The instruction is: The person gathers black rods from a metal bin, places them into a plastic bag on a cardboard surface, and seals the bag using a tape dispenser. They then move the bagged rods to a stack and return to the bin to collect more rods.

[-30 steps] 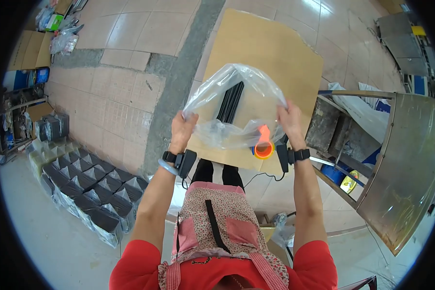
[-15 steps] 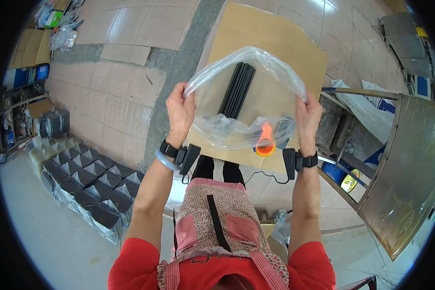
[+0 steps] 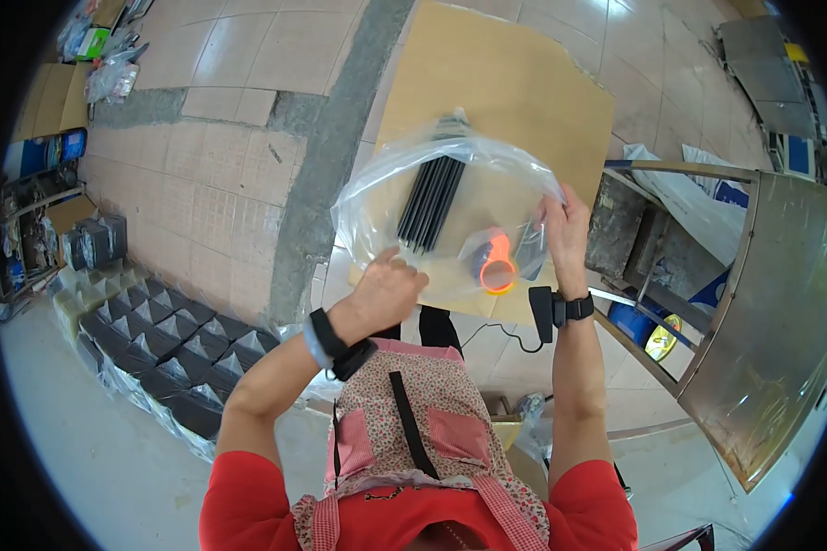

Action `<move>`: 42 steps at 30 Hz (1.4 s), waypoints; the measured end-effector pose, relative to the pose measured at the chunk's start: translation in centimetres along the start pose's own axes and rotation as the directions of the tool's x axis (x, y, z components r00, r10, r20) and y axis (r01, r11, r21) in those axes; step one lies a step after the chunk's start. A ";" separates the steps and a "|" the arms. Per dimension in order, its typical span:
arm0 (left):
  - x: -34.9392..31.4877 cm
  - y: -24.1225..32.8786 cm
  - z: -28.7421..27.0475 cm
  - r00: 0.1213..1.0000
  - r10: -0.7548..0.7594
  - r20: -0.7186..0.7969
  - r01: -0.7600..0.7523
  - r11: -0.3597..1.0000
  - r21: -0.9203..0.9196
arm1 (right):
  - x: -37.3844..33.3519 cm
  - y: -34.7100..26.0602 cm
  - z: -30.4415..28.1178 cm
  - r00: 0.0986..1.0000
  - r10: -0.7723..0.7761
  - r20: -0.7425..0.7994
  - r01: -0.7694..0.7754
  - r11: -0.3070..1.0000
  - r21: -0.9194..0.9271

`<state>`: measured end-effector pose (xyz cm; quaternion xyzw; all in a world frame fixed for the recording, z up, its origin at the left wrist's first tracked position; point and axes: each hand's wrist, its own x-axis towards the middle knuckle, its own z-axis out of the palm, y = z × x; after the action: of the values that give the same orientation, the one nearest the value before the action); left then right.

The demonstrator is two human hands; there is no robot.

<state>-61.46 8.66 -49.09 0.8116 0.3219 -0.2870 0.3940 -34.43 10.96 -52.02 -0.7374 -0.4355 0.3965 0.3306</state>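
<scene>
A large clear plastic bag spreads in an arc above the cardboard-topped table. Its right end is pinched between the fingers of my right hand. My left hand is near the bag's near left side, fingers bent but apart, and I see nothing held in it. Under and behind the film, a bundle of thin black rods lies slanted on the cardboard, its far end covered by the bag. Right of the rods rests an orange tape dispenser, partly behind the film.
Brown cardboard covers the table. At the right stands a metal frame with a sheet panel; a blue drum sits below. On the floor at left are several rows of plastic-wrapped dark blocks. A black cable hangs near my right wrist.
My left hand has let go of the bag's left end and come nearer and to the right. The bag's far rim has sunk toward me. My right hand keeps its hold, slightly lower.
</scene>
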 end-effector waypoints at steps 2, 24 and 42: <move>-1.6 1.3 -1.2 1.000 0.029 0.011 -0.029 0.999 -0.026 | -0.1 0.2 -0.9 0.993 0.090 0.072 -0.094 0.994 0.048; -19.2 -1.2 18.1 0.838 -0.464 -0.287 0.195 0.747 -0.636 | -26.4 12.9 0.7 0.668 0.400 0.627 0.138 0.761 -0.633; -31.7 -21.4 39.6 0.601 -0.799 0.003 -0.063 -0.052 -0.997 | -27.0 5.8 12.9 0.757 0.414 0.506 -0.337 0.910 -0.241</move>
<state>-105.74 -23.03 -56.79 0.2284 0.7595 0.1842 0.5806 -51.82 -13.98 -54.84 -0.6862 -0.3801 0.6178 0.0552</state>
